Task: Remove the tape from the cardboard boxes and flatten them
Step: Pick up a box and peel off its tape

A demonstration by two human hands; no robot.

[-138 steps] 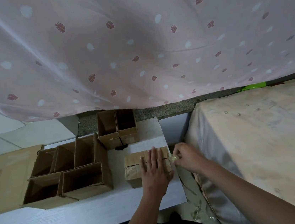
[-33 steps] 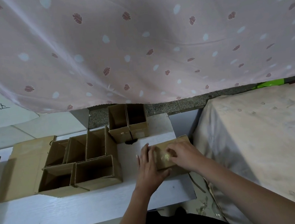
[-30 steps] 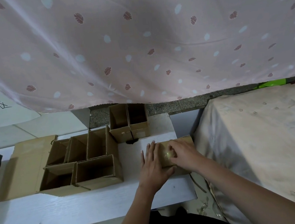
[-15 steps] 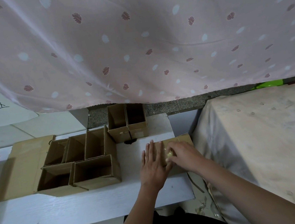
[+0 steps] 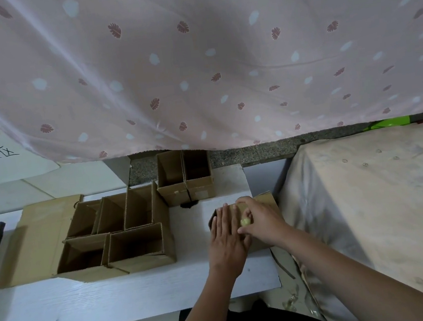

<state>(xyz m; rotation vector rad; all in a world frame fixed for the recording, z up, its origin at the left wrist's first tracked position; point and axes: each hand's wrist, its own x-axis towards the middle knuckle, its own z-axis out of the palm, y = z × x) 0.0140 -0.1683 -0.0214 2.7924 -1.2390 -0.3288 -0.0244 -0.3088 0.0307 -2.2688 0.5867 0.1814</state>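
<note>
- On the left of the white worktop I see a cluster of open boxes standing upright, mouths up, touching one another; two more open boxes stand just behind them toward the curtain. They look empty and thin-walled, so I judge them light and easy to fold along the creases.
- My left hand lies flat on the small box at the worktop's right edge, fingers straight and side by side, pressing down rather than gripping. The box sits under the palm, its left end showing just beyond the fingertips.
- The box itself looks like light, stiff cardboard that would slide on the smooth worktop, which I take to be why it needs pinning. I would hold it by its top face and pull at the tape's free end.
- The tape shows as a small yellowish crumpled wad between the two hands; I judge it thin, sticky and apt to tear.
- My right hand is curled over the box's right half, fingers bent and pinching that wad against the top face. I cannot tell how much tape is still stuck.
</note>
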